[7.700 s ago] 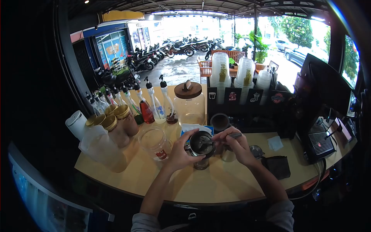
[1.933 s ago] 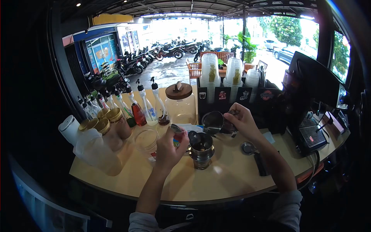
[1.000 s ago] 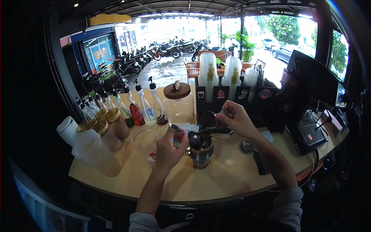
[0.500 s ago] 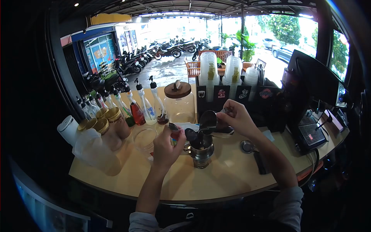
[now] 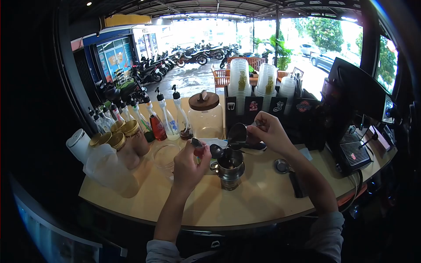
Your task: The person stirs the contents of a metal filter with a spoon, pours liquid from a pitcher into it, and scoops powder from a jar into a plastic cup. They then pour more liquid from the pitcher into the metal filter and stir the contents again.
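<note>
A metal drip coffee filter (image 5: 230, 172) sits on top of a short glass (image 5: 230, 184) near the middle of the counter. My left hand (image 5: 191, 160) is closed round the handle of a spoon (image 5: 216, 151), whose bowl hangs just above the filter's left rim. My right hand (image 5: 271, 131) grips a small metal pitcher (image 5: 237, 135), tilted to the left over the filter. Its spout is close to the spoon's bowl. Dark contents show inside the filter; whether liquid is flowing is hard to make out.
A portafilter (image 5: 282, 165) lies to the right on the wooden counter (image 5: 263, 204). Several pump bottles (image 5: 168, 122), a lidded glass jar (image 5: 205, 118) and a clear container (image 5: 165, 157) stand on the left. Stacked plastic cups (image 5: 239, 81) and an espresso machine's drip tray (image 5: 353, 151) lie beyond and right.
The spoon's bowl has shifted slightly left relative to the filter. The pitcher stays tilted over it, in nearly the same place. The whole view has shifted a little.
</note>
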`<action>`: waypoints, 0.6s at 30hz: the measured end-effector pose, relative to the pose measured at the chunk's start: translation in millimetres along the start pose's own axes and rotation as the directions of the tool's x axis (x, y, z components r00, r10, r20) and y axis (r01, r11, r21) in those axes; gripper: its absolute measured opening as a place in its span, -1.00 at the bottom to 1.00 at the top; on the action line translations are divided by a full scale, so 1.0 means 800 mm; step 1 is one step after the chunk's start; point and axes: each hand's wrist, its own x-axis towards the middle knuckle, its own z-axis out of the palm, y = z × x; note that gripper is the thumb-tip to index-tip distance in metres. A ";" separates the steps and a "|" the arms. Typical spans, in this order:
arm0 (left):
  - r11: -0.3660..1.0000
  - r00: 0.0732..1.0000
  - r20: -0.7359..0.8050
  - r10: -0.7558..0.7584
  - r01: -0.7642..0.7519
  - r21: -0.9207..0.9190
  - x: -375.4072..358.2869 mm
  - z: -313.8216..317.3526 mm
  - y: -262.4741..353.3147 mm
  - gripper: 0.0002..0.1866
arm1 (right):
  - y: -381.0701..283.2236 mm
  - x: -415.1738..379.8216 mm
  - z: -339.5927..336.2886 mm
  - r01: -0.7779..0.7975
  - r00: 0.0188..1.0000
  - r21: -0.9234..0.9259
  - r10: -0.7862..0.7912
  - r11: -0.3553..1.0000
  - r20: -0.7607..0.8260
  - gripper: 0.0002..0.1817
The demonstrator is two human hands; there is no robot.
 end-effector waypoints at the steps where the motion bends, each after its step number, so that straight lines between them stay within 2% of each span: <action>1: 1.000 1.000 -0.001 0.000 0.000 0.000 0.000 0.000 0.000 -0.88 | -0.002 0.000 0.000 0.000 1.000 0.000 0.000 1.000 0.001 -0.72; 15: 1.000 1.000 0.024 -0.016 0.016 -0.014 -0.004 0.002 0.000 -0.90 | -0.002 -0.005 -0.011 0.023 0.999 -0.087 -0.027 0.996 -0.042 -0.69; 18: 1.000 1.000 0.028 -0.011 0.011 -0.010 -0.004 0.003 0.000 -0.90 | -0.005 -0.009 -0.012 0.004 0.999 -0.028 -0.005 1.000 -0.041 -0.69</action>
